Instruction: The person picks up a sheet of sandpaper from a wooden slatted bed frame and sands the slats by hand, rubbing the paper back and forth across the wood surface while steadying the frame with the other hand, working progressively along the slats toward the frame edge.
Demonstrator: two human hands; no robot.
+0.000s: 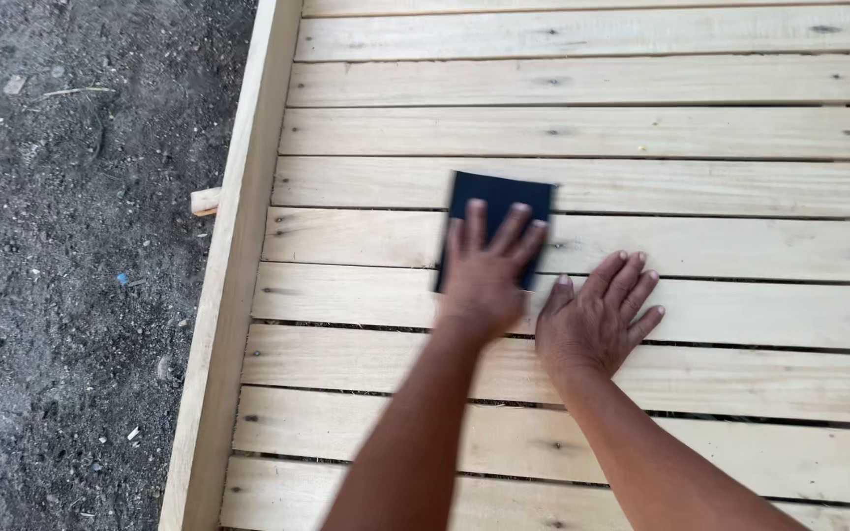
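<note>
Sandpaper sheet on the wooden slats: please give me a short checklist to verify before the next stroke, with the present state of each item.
1. Left hand lies flat on the dark sandpaper sheet: ok.
2. Sheet lies flat on the slats, no visible folded corner: ok.
3. Right hand rests on bare wood, apart from the sheet: ok.
4. Slats beyond the sheet free of loose objects: ok.
5. Grit wear on the underside: cannot tell.
6. Frame rail beside the sheet, not touched: ok.

The sanding sheet (500, 202) at the centre of the frame is dark navy, almost black. The slatted wooden frame (582, 128) is pale yellowish pine with small dark knots. The ground (71, 246) at left is grey-brown, speckled.
</note>
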